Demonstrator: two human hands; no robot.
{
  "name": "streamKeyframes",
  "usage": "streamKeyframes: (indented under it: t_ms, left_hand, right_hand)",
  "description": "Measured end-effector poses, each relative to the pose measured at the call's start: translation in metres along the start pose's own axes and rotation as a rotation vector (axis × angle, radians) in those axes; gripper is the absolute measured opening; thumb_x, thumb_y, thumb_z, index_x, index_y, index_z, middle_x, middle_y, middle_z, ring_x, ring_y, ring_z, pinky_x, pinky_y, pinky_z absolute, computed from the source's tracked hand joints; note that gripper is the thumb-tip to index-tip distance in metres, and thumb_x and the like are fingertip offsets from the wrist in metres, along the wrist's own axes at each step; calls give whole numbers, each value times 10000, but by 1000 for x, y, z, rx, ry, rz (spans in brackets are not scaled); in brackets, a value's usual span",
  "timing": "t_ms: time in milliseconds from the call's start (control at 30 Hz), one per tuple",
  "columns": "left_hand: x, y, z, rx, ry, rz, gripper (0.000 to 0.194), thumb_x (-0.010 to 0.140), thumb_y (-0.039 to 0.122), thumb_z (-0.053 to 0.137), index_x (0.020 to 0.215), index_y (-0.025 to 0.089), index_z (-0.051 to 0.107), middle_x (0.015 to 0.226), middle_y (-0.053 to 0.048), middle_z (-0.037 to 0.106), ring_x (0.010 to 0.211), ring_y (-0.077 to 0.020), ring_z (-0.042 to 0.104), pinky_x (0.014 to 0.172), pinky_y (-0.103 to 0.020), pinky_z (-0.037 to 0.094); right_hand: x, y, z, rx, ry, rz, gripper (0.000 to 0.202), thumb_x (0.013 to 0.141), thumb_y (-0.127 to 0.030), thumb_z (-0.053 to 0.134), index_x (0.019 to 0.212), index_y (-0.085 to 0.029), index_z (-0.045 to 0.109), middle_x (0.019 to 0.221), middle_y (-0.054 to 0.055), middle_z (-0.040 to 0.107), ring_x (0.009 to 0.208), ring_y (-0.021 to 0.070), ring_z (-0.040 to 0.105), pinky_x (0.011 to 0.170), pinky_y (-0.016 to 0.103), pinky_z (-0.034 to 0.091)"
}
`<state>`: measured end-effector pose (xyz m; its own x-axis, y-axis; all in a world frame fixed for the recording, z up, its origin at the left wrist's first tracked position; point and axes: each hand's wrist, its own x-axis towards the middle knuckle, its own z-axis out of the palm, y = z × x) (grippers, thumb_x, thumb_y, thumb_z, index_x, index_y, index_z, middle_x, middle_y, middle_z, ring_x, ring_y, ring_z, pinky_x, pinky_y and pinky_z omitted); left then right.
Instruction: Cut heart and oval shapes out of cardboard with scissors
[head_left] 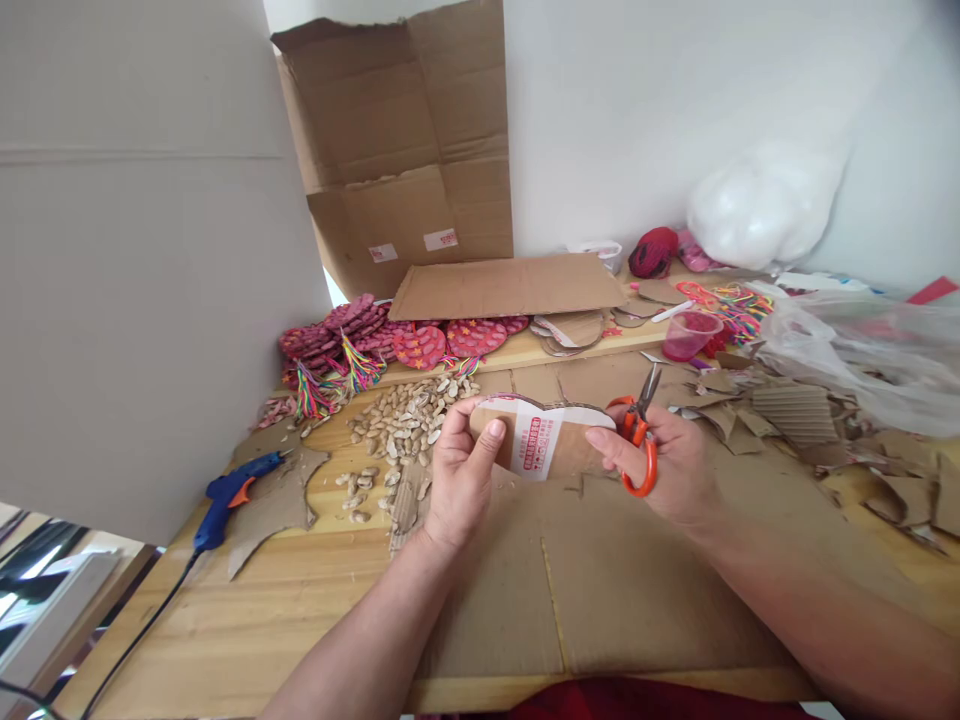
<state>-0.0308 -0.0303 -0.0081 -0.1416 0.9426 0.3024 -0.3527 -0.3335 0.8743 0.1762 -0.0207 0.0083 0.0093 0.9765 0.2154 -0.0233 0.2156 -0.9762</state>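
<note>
A cardboard cutout [574, 452] with a notched, double-curved top edge is held up above the table between both hands. White tape with red print crosses its face. My left hand [466, 470] is closed on its left side, thumb on the front. My right hand [667, 465] pinches the right side with its thumb and also has orange-handled scissors [640, 430] hooked in the fingers. The scissor blades point up, away from the cutout. Beneath lies a large flat cardboard sheet [637, 580].
Peanut shells [405, 420] lie left of the cutout. Farther left a blue glue gun [229, 498] rests on a cardboard scrap. Torn cardboard scraps [795, 415] pile up at right, beside a plastic bag [870, 350]. Red decorated pieces with tassels [337, 340] line the back, near a pink cup [686, 337].
</note>
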Motion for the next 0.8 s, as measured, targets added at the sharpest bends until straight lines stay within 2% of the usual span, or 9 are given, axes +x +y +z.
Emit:
streamKeyframes:
  t_ms: [200, 467, 800]
  left_hand:
    - [-1, -2, -1, 42, 9, 24, 198, 910, 305, 689, 1081, 239, 613, 1012, -12, 696, 911, -140, 631, 860, -265, 477]
    - [-1, -1, -2, 38, -10, 45, 202, 909, 302, 690, 1081, 242, 602, 1020, -14, 698, 923, -144, 632, 862, -271, 482]
    - [-2, 1, -2, 83, 3, 54, 250, 890, 336, 705, 1087, 249, 580, 1010, -20, 691, 935, -164, 645, 883, -297, 493]
  right_hand:
    - [-1, -2, 1, -25, -8, -64, 272, 688, -378, 877, 750, -224, 661, 614, -45, 572, 488, 110, 517, 452, 237, 430]
    - [-3, -5, 2, -10, -19, -88, 239, 713, -364, 859, 767, -229, 670, 622, -45, 565, 516, 109, 477, 493, 252, 458]
    - [-4, -8, 2, -61, -12, -130, 179, 753, -340, 823, 770, -238, 676, 632, -38, 571, 524, 118, 494, 492, 258, 425]
